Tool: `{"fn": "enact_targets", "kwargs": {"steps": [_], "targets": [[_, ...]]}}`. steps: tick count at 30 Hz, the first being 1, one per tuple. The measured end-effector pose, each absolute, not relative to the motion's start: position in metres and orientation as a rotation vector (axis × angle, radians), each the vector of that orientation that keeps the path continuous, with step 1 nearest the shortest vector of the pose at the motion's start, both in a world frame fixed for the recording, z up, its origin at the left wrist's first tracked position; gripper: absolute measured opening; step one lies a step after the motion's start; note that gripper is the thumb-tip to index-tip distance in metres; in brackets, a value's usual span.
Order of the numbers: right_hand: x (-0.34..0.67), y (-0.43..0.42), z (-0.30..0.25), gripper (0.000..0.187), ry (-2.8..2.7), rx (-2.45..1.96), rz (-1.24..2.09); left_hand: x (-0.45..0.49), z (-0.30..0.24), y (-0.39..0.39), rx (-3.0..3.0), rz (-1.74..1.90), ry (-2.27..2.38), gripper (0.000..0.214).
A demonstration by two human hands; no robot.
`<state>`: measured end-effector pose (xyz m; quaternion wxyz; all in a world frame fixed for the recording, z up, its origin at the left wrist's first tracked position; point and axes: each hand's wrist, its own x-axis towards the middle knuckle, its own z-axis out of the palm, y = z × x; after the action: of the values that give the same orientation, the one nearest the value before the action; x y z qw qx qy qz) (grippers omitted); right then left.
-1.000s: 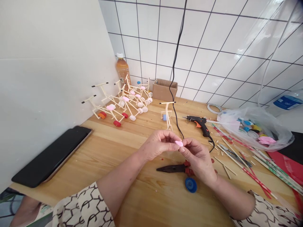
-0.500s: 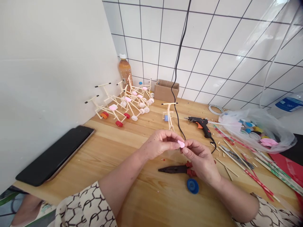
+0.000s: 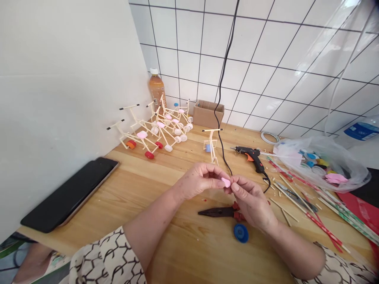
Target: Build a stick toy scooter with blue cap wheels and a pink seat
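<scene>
A small pink oval piece is pinched between the fingertips of my left hand and my right hand, held above the wooden table. Both hands have curled fingers closed on it. Below my right hand lie red-handled pliers and a blue bottle cap. Just behind the hands stands a single stick bicycle frame with a blue cap wheel.
Several finished stick bicycles stand at the back left by an orange drink bottle. A cardboard box, black glue gun with hanging cord, tape roll, bag of caps, loose sticks and a phone lie around.
The pink piece has been turned slightly between my fingertips. The hands stay in nearly the same place; the view shifted a little.
</scene>
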<state>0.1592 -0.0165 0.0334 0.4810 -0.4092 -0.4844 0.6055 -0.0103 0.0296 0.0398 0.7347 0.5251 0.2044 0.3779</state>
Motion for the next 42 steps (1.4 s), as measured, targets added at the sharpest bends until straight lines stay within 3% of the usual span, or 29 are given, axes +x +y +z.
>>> {"fn": "enact_targets", "kwargs": {"steps": [16,42], "targets": [[0.149,-0.023,0.039,0.022,-0.99,-1.113,1.598,-0.01,0.04,0.029,1.477,0.844,0.568,0.007],[0.144,-0.028,0.045,0.021,-0.883,-1.139,1.582,-0.011,0.037,0.031,1.276,0.761,0.483,0.013]]}}
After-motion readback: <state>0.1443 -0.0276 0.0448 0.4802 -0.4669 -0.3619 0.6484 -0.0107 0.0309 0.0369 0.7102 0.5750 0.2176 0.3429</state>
